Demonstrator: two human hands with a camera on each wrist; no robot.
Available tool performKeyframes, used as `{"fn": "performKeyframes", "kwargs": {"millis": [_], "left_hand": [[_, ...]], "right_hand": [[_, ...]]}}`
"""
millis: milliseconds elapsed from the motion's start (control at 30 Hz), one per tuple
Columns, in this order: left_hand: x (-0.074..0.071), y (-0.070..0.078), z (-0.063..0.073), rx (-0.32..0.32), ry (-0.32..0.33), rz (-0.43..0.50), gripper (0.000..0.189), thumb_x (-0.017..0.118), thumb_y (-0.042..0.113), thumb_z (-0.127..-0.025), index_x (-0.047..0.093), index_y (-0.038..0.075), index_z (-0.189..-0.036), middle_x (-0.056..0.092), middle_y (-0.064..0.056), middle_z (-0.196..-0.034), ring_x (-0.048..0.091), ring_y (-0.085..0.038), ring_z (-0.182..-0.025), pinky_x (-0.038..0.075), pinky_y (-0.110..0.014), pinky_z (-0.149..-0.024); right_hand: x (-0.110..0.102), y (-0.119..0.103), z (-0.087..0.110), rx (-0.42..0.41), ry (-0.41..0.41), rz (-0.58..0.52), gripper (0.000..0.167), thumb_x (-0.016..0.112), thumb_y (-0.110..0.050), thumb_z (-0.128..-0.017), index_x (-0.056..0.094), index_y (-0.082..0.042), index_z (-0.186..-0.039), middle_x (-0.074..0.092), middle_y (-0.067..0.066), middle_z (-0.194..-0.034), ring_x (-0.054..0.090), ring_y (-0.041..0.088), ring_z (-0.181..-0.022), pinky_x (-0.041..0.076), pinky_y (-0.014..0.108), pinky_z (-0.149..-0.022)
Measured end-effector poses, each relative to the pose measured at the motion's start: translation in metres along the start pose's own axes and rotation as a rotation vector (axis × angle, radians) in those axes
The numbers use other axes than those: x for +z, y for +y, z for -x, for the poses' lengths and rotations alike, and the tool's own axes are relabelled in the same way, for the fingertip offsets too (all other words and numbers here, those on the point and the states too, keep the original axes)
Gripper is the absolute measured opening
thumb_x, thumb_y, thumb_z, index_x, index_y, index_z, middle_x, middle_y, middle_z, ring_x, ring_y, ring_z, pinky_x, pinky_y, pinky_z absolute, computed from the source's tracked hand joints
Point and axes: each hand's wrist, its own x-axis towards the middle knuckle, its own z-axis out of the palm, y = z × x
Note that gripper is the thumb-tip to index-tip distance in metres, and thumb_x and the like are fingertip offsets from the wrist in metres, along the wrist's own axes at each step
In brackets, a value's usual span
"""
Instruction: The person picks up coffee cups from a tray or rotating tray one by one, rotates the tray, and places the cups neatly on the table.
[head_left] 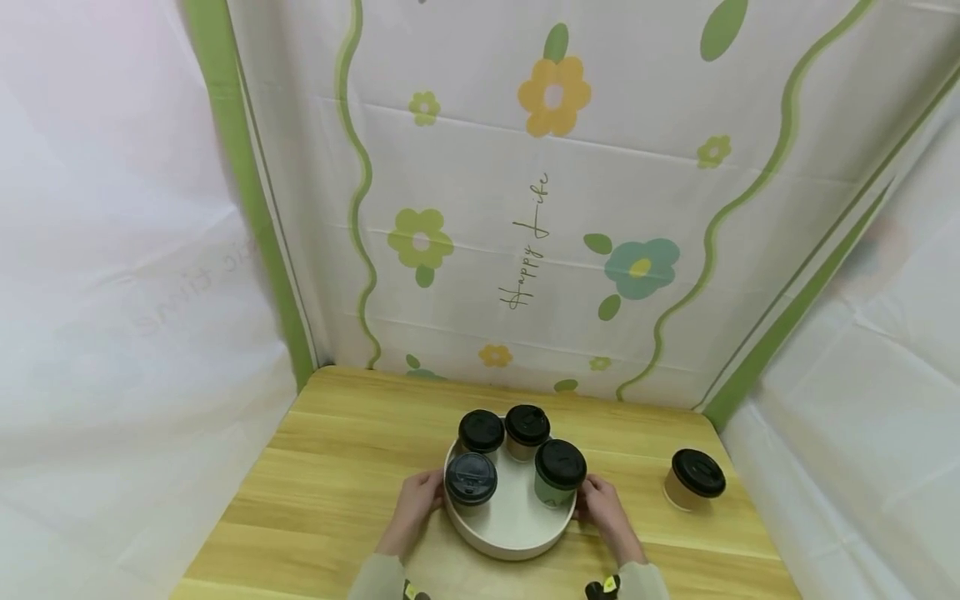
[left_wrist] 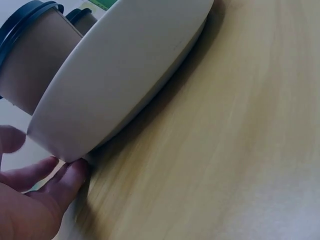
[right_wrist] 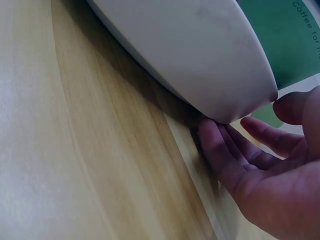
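A round white tray (head_left: 506, 546) carries several paper coffee cups with black lids. Of these, a green cup (head_left: 553, 492) stands at its right side and a cup with a shinier lid (head_left: 471, 477) at its left. My left hand (head_left: 417, 502) grips the tray's left side; in the left wrist view, fingertips (left_wrist: 75, 172) reach its lower edge and the thumb is at the rim. On the opposite side my right hand (head_left: 602, 507) holds the tray likewise, its fingers (right_wrist: 217, 145) at the bottom edge and its thumb (right_wrist: 290, 107) at the rim.
A brown coffee cup (head_left: 682, 487) with a black lid stands apart, right of the tray on the wooden table (head_left: 322, 467). Behind the table hangs a white curtain (head_left: 465, 192) with printed flowers; more white cloth (head_left: 112, 333) encloses the left and right sides.
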Motion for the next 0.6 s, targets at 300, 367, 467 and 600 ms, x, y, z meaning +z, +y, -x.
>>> {"fn": "performKeyframes", "kwargs": {"millis": [300, 367, 467, 600], "left_hand": [[0.004, 0.002, 0.03, -0.007, 0.012, -0.024, 0.043, 0.046, 0.025, -0.103, 0.053, -0.011, -0.126, 0.065, -0.019, -0.108, 0.064, -0.019, -0.095, 0.061, -0.031, -0.075], [0.006, 0.0, 0.035, -0.012, 0.003, -0.016, 0.045, 0.046, 0.027, -0.104, 0.052, -0.011, -0.128, 0.064, -0.025, -0.116, 0.065, -0.024, -0.102, 0.062, -0.034, -0.077], [0.008, -0.002, 0.042, -0.027, -0.006, 0.003, 0.049, 0.046, 0.03, -0.104, 0.049, -0.011, -0.131, 0.061, -0.028, -0.121, 0.066, -0.026, -0.104, 0.062, -0.037, -0.076], [0.01, -0.003, 0.047, -0.037, -0.02, 0.023, 0.051, 0.046, 0.029, -0.104, 0.045, -0.013, -0.134, 0.06, -0.03, -0.122, 0.066, -0.023, -0.101, 0.062, -0.038, -0.075]], "right_hand": [[0.002, -0.006, 0.005, 0.001, 0.02, 0.009, 0.035, 0.042, -0.021, -0.104, 0.057, 0.006, -0.121, 0.066, 0.013, -0.097, 0.063, 0.019, -0.082, 0.058, 0.033, -0.066], [0.002, -0.007, 0.006, 0.002, 0.023, 0.004, 0.035, 0.042, -0.021, -0.104, 0.057, 0.006, -0.12, 0.066, 0.013, -0.097, 0.063, 0.019, -0.083, 0.058, 0.033, -0.067], [0.0, -0.009, 0.006, 0.008, 0.024, 0.0, 0.037, 0.043, -0.023, -0.104, 0.057, 0.006, -0.122, 0.067, 0.013, -0.099, 0.063, 0.019, -0.085, 0.058, 0.033, -0.068], [0.0, -0.008, 0.004, 0.023, 0.014, -0.008, 0.038, 0.044, -0.026, -0.105, 0.057, 0.004, -0.123, 0.067, 0.012, -0.099, 0.063, 0.018, -0.085, 0.058, 0.032, -0.068]]}}
